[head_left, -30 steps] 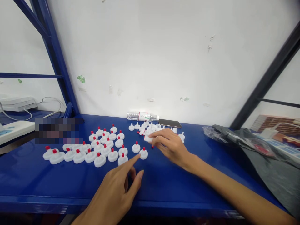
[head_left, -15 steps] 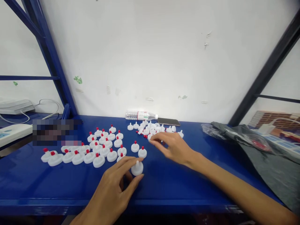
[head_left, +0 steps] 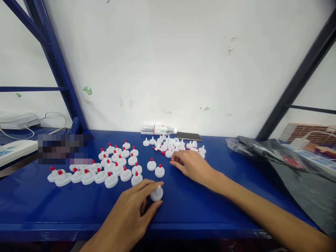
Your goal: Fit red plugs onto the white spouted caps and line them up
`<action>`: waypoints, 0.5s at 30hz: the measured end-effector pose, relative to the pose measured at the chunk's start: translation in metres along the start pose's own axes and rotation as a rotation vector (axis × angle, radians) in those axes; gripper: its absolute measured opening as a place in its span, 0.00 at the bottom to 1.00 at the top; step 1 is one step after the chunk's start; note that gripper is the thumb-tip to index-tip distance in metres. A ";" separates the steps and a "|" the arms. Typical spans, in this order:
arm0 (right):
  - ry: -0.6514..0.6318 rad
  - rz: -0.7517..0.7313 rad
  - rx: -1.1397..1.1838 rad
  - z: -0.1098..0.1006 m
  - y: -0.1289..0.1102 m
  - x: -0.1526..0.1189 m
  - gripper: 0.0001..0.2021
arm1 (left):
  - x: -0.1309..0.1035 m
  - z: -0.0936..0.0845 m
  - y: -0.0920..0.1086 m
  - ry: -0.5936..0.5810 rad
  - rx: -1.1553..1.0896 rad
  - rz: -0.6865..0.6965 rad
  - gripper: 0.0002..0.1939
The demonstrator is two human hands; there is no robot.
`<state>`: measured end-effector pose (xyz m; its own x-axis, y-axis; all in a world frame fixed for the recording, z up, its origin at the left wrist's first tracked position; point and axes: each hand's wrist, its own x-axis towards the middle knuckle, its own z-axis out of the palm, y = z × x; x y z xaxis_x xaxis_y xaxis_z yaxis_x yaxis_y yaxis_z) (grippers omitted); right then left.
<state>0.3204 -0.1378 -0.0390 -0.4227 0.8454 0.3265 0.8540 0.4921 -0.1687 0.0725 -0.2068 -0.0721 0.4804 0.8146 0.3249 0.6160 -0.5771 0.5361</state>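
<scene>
My left hand (head_left: 131, 210), near the table's front edge, grips a white nozzle cap (head_left: 156, 194) between thumb and fingers. The cap stands spout up, its spout bare. Beyond it, my right hand (head_left: 193, 164) is closed in a pinch at the near side of a pile of loose white nozzle caps (head_left: 169, 153). A speck of red shows at its fingertips, apparently a small red tip cap (head_left: 170, 162). Several more red tip caps (head_left: 163, 153) lie in the pile. White nozzle caps with red tips (head_left: 111, 180) stand grouped to the left.
A clear plastic bottle (head_left: 159, 130) lies against the wall, beside a dark phone (head_left: 189, 136). Grey plastic bags (head_left: 294, 185) cover the table's right side. At the far left is a white power strip (head_left: 18, 148). Blue metal posts (head_left: 59, 66) flank the blue table (head_left: 210, 210).
My left hand and its nozzle cap have shifted slightly right and nearer to me. My right hand has moved slightly right and down, with red now showing at its fingertips.
</scene>
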 end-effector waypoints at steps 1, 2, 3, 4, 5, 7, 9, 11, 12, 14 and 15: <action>0.017 0.000 -0.005 0.001 0.000 0.000 0.07 | 0.000 0.000 0.000 -0.003 0.006 0.001 0.19; 0.030 -0.008 -0.015 0.002 0.001 0.001 0.09 | 0.001 0.000 0.001 -0.006 0.007 0.000 0.19; 0.037 -0.021 -0.030 0.004 0.002 0.001 0.12 | 0.001 -0.001 0.001 -0.009 0.005 -0.002 0.19; 0.041 -0.031 -0.046 0.006 0.003 0.002 0.13 | 0.001 -0.001 0.002 -0.011 0.002 -0.002 0.19; 0.038 -0.038 -0.057 0.007 0.005 0.002 0.13 | 0.001 -0.001 0.002 -0.011 0.002 -0.002 0.19; 0.023 -0.045 -0.049 0.009 0.007 0.004 0.09 | 0.001 0.000 0.002 -0.006 0.009 -0.002 0.19; 0.012 -0.050 -0.022 0.009 0.008 0.004 0.08 | 0.001 0.000 0.001 0.002 0.020 0.004 0.19; 0.007 -0.057 -0.009 0.009 0.008 0.004 0.09 | 0.000 0.000 0.001 0.004 0.020 0.008 0.18; 0.010 -0.056 -0.008 0.008 0.009 0.004 0.09 | 0.000 0.000 0.001 0.002 0.016 0.009 0.18; 0.014 -0.059 0.002 0.007 0.009 0.003 0.08 | 0.000 -0.001 0.001 -0.003 0.005 0.006 0.18; 0.017 -0.064 0.016 0.006 0.008 0.003 0.08 | 0.000 -0.002 0.001 -0.005 0.003 0.002 0.18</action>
<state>0.3243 -0.1298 -0.0454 -0.4708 0.8088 0.3524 0.8206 0.5481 -0.1619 0.0722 -0.2078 -0.0701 0.4852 0.8129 0.3221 0.6165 -0.5792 0.5333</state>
